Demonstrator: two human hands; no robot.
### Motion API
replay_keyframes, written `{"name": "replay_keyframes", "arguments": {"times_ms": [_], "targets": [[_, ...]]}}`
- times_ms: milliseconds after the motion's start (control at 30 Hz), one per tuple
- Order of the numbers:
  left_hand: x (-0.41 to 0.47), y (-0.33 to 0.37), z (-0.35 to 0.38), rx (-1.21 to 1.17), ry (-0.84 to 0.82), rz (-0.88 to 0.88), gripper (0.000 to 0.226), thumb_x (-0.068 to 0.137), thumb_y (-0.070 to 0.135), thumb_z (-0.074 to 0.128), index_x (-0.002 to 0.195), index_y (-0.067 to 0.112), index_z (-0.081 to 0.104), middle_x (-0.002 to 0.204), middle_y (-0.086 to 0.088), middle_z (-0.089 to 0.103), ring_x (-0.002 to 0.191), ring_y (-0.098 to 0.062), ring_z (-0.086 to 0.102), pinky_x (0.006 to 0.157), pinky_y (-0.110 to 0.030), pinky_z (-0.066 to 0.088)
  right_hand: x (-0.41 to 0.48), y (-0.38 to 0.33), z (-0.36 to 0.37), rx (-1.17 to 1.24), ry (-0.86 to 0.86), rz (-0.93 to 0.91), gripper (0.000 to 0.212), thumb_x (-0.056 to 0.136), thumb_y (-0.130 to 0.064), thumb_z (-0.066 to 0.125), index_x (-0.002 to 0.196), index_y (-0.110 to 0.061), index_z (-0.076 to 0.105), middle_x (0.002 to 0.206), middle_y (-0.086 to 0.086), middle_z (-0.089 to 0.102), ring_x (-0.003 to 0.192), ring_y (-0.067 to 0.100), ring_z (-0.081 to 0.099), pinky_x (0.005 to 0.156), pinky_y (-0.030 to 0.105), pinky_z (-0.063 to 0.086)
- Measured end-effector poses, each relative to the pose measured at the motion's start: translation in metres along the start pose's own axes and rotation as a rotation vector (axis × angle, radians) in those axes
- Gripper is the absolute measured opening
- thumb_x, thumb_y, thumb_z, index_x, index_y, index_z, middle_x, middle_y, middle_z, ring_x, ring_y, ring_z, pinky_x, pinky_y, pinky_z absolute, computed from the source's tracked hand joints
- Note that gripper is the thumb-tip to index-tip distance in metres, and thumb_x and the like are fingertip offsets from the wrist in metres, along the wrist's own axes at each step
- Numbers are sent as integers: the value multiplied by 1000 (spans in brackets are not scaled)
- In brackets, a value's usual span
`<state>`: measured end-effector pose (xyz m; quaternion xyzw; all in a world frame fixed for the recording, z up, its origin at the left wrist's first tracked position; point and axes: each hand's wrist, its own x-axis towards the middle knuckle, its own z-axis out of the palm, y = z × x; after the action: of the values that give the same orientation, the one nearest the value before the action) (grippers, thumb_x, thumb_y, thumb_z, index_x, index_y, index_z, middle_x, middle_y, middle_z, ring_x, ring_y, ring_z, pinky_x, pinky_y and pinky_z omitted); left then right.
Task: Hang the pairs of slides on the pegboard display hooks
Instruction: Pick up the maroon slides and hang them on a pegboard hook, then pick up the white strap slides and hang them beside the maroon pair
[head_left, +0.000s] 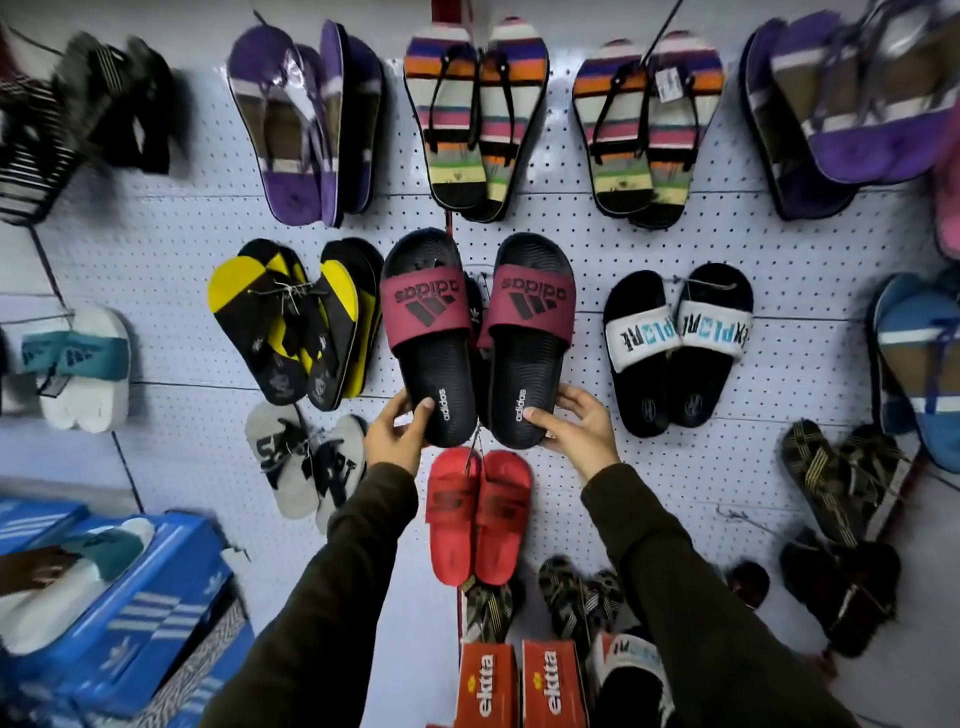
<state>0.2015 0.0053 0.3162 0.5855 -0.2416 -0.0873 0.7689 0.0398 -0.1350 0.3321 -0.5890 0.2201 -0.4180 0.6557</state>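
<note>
- The pair in play is the black slides with maroon adidas straps, dead centre on the pegboard (675, 249): left slide (428, 338) and right slide (527, 340), toes up, heels down, side by side with a thin gap.
- Left hand (395, 434) cups the heel of the left slide, thumb pressed on the footbed next to the "adidas" print, other fingers curled round the outer edge and mostly hidden behind the sole.
- Right hand (576, 428) does the same on the right slide's heel: thumb flat on the footbed, fingers loosely spread along the outer rim.
- Can't make out the hook they hang from; a bit of tag and string peeks through the gap and the rest is hidden behind the slides.
- At 6 o'clock, red slides (478, 514) hang just below, their tops nearly touching the held heels.
- At 3 o'clock a black pair with white "EXPLORE" straps (678, 343); bare board between it and the right slide.
- At 9 o'clock yellow-and-black flip-flops (291, 322), just beside the left slide.
- At 12 o'clock striped flip-flops (472, 119), close above.
- Bottom edge: two orange "ekta" boxes (522, 686), cut off, contents not visible.
- At 8 o'clock blue adidas boxes (140, 613), blurry, with a white and teal slide (67, 577) lying on top.
- Everything near the frame's edges is smeared.
</note>
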Motion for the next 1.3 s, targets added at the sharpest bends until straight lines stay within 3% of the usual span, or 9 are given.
{"name": "replay_keyframes", "arguments": {"times_ms": [133,233,367,533,600,767,900,1167,1300], "targets": [[34,17,2,-7,-2,-2,43,90,16,63,130,0,58,113,-10,59,95,-24,59,80,-40,58,24,-13,13,4,-27,9,57,78,4,77,130,-5,55,105,-4,65,88,9,68,55,20,59],[50,6,-1,-7,-11,-87,43,90,13,63,130,-3,55,113,-12,56,100,-27,58,80,-43,56,35,-4,15,-44,-13,54,60,78,3,78,132,-2,53,124,10,65,100,22,68,55,23,58],[52,-24,-4,0,-23,-222,46,90,10,62,132,-4,52,110,-11,52,104,-29,57,87,-48,53,39,24,11,-43,27,133,61,77,6,77,133,1,53,136,20,59,120,36,63,74,41,59],[42,-56,-1,51,-17,-215,42,90,12,63,130,0,56,103,-13,53,96,-26,57,72,-40,58,38,56,8,-61,32,113,48,76,4,79,119,-8,62,131,19,64,116,32,66,87,45,60],[38,-62,3,51,24,-205,43,90,14,63,131,1,56,107,-16,57,97,-27,58,84,-47,57,37,64,9,-67,43,77,50,77,3,78,123,-6,62,129,17,64,118,31,65,97,50,56],[9,-85,11,91,134,-184,47,89,41,59,131,21,53,113,0,62,101,-30,66,93,-49,54,19,91,0,-32,7,122,51,88,-14,72,136,-12,55,129,9,65,95,18,71,82,39,62],[-30,-124,20,187,157,-234,51,88,57,50,129,27,51,114,3,61,105,-27,65,98,-43,51,-9,120,-27,24,31,243,44,92,-22,67,134,-15,55,125,6,64,94,27,70,72,37,62],[-111,-207,50,467,-116,-433,28,92,30,58,112,12,67,110,-18,71,106,-35,66,90,-36,51,-63,191,-113,-114,231,427,39,91,-12,68,129,-7,58,104,3,69,87,23,67,62,28,56],[-150,-245,64,627,-306,-512,30,91,18,60,119,7,65,113,-21,69,104,-36,66,81,-26,47,-98,229,-167,-197,368,556,32,88,-14,71,120,-15,64,113,7,68,108,26,63,91,45,53]]}}
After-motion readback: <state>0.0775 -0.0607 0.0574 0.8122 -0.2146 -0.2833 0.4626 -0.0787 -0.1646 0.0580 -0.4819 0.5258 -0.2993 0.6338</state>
